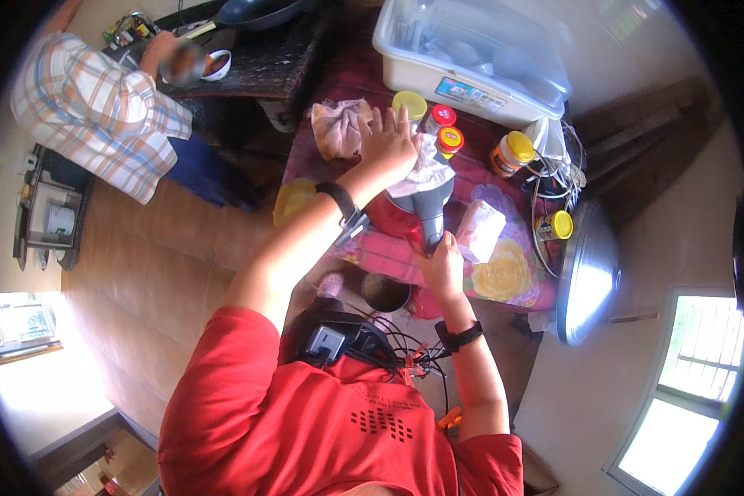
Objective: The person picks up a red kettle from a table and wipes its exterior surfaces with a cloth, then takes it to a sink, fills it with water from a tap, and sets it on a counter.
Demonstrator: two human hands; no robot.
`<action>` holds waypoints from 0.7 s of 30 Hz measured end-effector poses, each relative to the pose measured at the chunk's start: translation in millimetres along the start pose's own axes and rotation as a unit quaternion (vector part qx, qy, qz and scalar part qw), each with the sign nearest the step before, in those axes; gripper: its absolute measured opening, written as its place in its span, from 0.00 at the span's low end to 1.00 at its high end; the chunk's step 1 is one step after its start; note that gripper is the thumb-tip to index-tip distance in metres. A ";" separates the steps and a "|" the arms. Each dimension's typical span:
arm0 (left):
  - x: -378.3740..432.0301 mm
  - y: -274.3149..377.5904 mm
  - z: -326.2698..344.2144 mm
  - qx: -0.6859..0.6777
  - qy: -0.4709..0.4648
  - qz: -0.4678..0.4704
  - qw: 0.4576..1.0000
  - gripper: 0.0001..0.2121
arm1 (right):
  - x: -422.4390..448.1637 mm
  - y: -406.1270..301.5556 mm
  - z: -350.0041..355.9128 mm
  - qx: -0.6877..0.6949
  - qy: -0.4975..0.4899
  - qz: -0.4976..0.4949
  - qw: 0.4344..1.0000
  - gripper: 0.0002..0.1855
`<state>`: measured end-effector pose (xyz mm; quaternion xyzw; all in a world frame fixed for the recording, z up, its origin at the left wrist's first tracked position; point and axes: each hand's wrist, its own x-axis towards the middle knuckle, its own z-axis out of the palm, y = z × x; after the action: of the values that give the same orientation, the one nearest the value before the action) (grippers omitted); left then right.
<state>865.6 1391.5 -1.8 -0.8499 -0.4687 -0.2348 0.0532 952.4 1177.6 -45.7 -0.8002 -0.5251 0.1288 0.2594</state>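
Observation:
My right hand [444, 265] is closed around the grey handle of a handheld appliance [431, 214] over the table. A crumpled white tissue or cloth [433, 170] lies against its wider grey part. My left hand [389, 149] rests at this white piece with its fingers spread; whether it grips an edge of it is hidden. Just left of those fingers lies a crumpled pale cloth [340, 127]. Past my hands stand a jar with a yellow-green lid [409, 105] and jars with red lids [443, 115]. A pack of tissues [482, 230] sits right of the handle.
A lidded plastic storage box [471, 93] stands at the table's back. Yellow-lidded containers [512, 154], cables [571, 167] and a large metal lid [586, 273] are at the right. A pot [385, 292] is below the table edge. A person [99, 111] works at a dark counter [266, 62].

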 end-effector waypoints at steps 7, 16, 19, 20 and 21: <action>8.6 21.7 -25.7 -0.150 -0.064 0.110 0.980 0.12 | -0.4 -1.9 -1.5 0.000 0.017 0.007 1.000 0.27; -34.7 55.8 -32.2 -0.095 -0.104 0.167 0.976 0.37 | 6.1 -1.1 2.3 -0.008 0.023 -0.008 1.000 0.29; -35.5 66.6 -35.7 -0.093 -0.120 0.192 0.970 0.38 | 8.4 -0.7 1.1 0.003 0.009 -0.012 1.000 0.29; -30.9 67.6 -37.1 -0.073 -0.140 0.195 0.968 0.39 | 9.9 -1.2 -0.3 0.002 0.004 -0.010 1.000 0.29; -27.8 67.5 -36.3 -0.053 -0.160 0.198 0.966 0.39 | 10.3 -2.1 -1.2 0.001 -0.002 -0.007 1.000 0.29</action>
<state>895.8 1321.3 26.5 -0.9539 -0.2803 -0.1052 -0.0225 955.6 1187.3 -42.9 -0.7959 -0.5311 0.1292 0.2604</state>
